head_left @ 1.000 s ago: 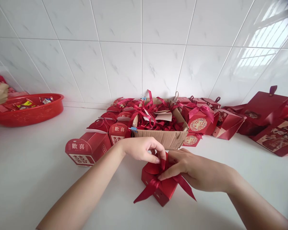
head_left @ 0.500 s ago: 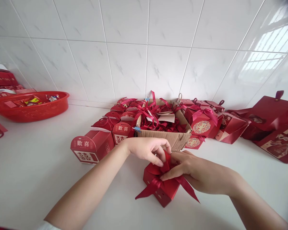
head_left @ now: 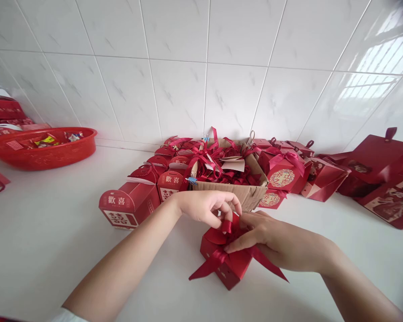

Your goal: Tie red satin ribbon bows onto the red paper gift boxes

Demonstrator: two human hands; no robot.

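Note:
A small red gift box [head_left: 230, 270] sits on the white counter in front of me, wrapped with a red satin ribbon [head_left: 206, 267] whose tails spread left and right. My left hand [head_left: 204, 206] pinches a loop of the ribbon above the box top. My right hand [head_left: 272, 239] rests over the box's right side, its index finger pressed on the ribbon's crossing and the other fingers curled around ribbon.
Behind the box stands an open cardboard carton [head_left: 235, 193] full of red ribbons. Several red gift boxes [head_left: 129, 206] line up to its left and more [head_left: 284, 172] lie to its right. A red plastic basket [head_left: 43, 152] sits at far left against the tiled wall.
The view shifted slightly right, and a hand at the far left left the frame. My left fingers drew the ribbon loop up, and the right ribbon tail stretched farther right.

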